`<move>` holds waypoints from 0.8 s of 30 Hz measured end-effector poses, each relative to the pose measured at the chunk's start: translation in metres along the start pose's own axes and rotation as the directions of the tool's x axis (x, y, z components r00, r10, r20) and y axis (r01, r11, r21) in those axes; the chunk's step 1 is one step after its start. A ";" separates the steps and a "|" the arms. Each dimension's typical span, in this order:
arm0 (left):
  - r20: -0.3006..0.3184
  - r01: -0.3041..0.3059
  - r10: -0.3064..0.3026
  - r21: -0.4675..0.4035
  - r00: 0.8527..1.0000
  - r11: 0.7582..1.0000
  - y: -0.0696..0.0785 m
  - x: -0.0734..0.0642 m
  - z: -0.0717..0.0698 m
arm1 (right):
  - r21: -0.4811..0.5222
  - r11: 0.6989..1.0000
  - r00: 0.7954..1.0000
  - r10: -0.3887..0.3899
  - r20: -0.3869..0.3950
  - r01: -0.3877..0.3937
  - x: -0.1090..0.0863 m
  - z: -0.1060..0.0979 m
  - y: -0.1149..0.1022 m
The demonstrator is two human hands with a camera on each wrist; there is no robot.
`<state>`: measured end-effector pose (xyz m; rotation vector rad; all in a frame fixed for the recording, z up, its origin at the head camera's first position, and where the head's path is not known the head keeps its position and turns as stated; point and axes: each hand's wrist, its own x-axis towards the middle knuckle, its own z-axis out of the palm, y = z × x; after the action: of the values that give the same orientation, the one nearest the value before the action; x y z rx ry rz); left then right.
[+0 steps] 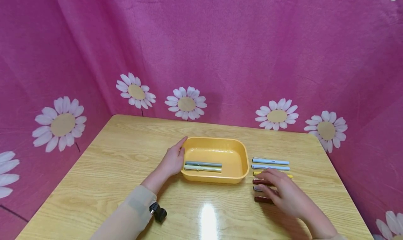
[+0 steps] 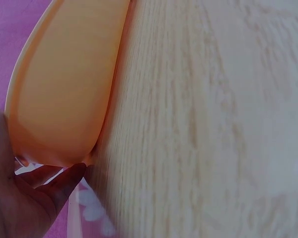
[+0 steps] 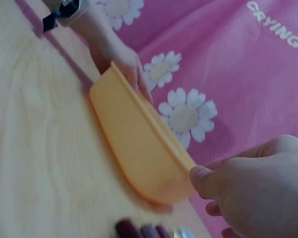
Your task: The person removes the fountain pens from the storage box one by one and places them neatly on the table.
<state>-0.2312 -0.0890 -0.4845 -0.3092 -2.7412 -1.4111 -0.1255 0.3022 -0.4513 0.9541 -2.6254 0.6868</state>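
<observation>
A shallow yellow-orange tray (image 1: 233, 180) stands on the table. My left hand (image 1: 173, 159) holds it by its left end; the left wrist view shows fingertips (image 2: 78, 171) against its outer wall. Inside the tray lie a grey-blue pen (image 1: 204, 163) and a pale yellow-green pen (image 1: 206, 169), side by side. To its right, several capped pens lie in a column: light blue ones (image 1: 272, 161), a yellow one (image 1: 256, 173), dark red ones (image 1: 262, 199) and a greyish one (image 1: 256, 188). Over the nearer pens is my right hand (image 1: 283, 191), fingers loosely bent, partly hiding them. No pen shows between its fingers.
The wooden table (image 1: 126, 156) reaches back to a pink curtain (image 1: 220, 58) printed with white daisies, which also hangs at both sides. A small black device (image 1: 158, 212) is strapped at my left wrist.
</observation>
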 end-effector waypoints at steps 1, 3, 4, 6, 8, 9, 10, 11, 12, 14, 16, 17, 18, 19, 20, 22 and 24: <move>0.000 0.003 -0.003 0.000 1.000 1.000 0.000 0.000 0.000 | 0.013 1.000 1.000 -0.006 -0.002 0.006 0.006 0.000 -0.001; 0.003 0.012 -0.012 -0.003 1.000 1.000 0.000 0.000 -0.001 | 0.028 0.999 1.000 -0.020 -0.005 0.020 0.018 0.001 -0.003; 0.004 0.015 -0.015 -0.004 1.000 1.000 0.000 0.000 -0.001 | 0.034 0.999 1.000 -0.023 -0.003 0.023 0.023 0.001 -0.004; 0.006 0.013 -0.013 -0.006 1.000 1.000 0.000 0.000 -0.001 | 0.058 0.998 1.000 -0.026 -0.001 0.026 0.034 0.003 -0.005; 0.008 0.012 -0.012 -0.012 1.000 1.000 0.000 0.000 -0.001 | 0.095 0.995 1.000 -0.026 0.005 0.026 0.045 0.004 -0.005; 0.009 0.011 -0.011 -0.014 1.000 1.000 0.000 0.000 -0.001 | 0.113 0.993 1.000 -0.020 0.007 0.019 0.050 0.006 -0.005; 0.010 0.010 -0.010 -0.013 1.000 1.000 0.000 0.000 0.000 | 0.132 0.991 1.000 -0.014 0.007 0.013 0.054 0.007 -0.006; 0.010 0.009 -0.008 -0.014 1.000 1.000 0.001 0.000 0.000 | 0.149 0.989 1.000 -0.004 0.009 0.002 0.058 0.008 -0.006; 0.011 0.011 -0.011 -0.014 1.000 1.000 0.001 0.000 0.000 | 0.168 0.986 1.000 0.012 0.016 -0.014 0.062 0.010 -0.006; 0.010 0.011 -0.011 -0.011 1.000 1.000 0.000 0.000 0.000 | 0.201 0.979 0.999 0.039 0.034 -0.045 0.070 0.013 -0.007; 0.012 0.014 -0.014 -0.011 1.000 1.000 0.000 0.000 0.000 | 0.230 0.970 0.996 0.072 0.057 -0.083 0.076 0.016 -0.007; 0.011 0.014 -0.014 -0.012 1.000 1.000 0.000 0.000 0.000 | 0.243 0.965 0.994 0.083 0.068 -0.097 0.079 0.018 -0.007; 0.010 0.014 -0.013 -0.014 1.000 1.000 0.000 0.000 0.000 | 0.252 0.962 0.993 0.088 0.076 -0.105 0.081 0.020 -0.007; 0.010 0.013 -0.013 -0.014 1.000 1.000 0.000 0.001 0.000 | 0.264 0.959 0.993 0.088 0.084 -0.107 0.084 0.022 -0.006; 0.008 0.013 -0.013 -0.014 1.000 1.000 0.000 0.001 0.000 | 0.274 0.956 0.992 0.085 0.090 -0.106 0.086 0.024 -0.006; 0.005 0.013 -0.013 -0.014 1.000 1.000 0.000 0.001 0.000 | 0.290 0.952 0.992 0.073 0.101 -0.100 0.091 0.027 -0.006; 0.003 0.014 -0.014 -0.013 1.000 1.000 0.000 0.001 0.000 | 0.296 0.951 0.992 0.063 0.109 -0.093 0.095 0.030 -0.005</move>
<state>-0.2319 -0.0884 -0.4846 -0.2938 -2.7429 -1.4337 -0.1960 0.2323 -0.4378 0.9893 -2.7065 1.1121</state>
